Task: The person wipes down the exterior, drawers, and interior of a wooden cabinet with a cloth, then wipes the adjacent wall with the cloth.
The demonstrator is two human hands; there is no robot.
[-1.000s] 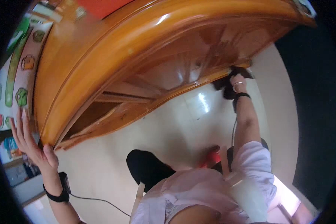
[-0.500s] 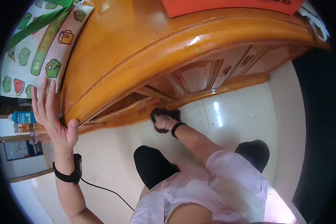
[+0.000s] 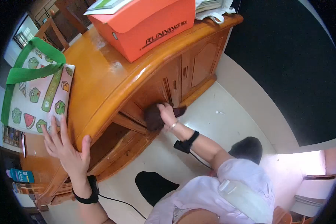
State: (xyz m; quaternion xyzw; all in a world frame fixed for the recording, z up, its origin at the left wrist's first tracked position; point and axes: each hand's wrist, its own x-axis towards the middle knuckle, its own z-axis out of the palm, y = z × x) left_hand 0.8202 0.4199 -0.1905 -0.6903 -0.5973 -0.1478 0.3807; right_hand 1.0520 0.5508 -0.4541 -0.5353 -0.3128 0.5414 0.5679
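My left hand (image 3: 69, 151) rests with fingers spread at the rounded corner of the wooden cabinet (image 3: 87, 89). Its fingertips reach the lower edge of a patterned bag (image 3: 41, 97) with green handles. Down at the cabinet's front, my right hand (image 3: 168, 116) is closed on a dark brown cloth (image 3: 152, 118), which lies against a cabinet door (image 3: 147, 95). The fingers' undersides are hidden by the cloth. Left of the cloth, an open compartment (image 3: 110, 140) shows in the cabinet.
An orange shoebox (image 3: 149, 31) stands on the cabinet top, with a white bag (image 3: 212, 9) to its right. A teal bottle (image 3: 21, 175) is at the far left. Pale floor tiles (image 3: 209, 108) lie below, and cables hang from both wrist straps.
My right hand has lifted the brown cloth from near the floor up to the cabinet door. The view has shifted, showing more of the shoebox. My left hand stays at the corner.
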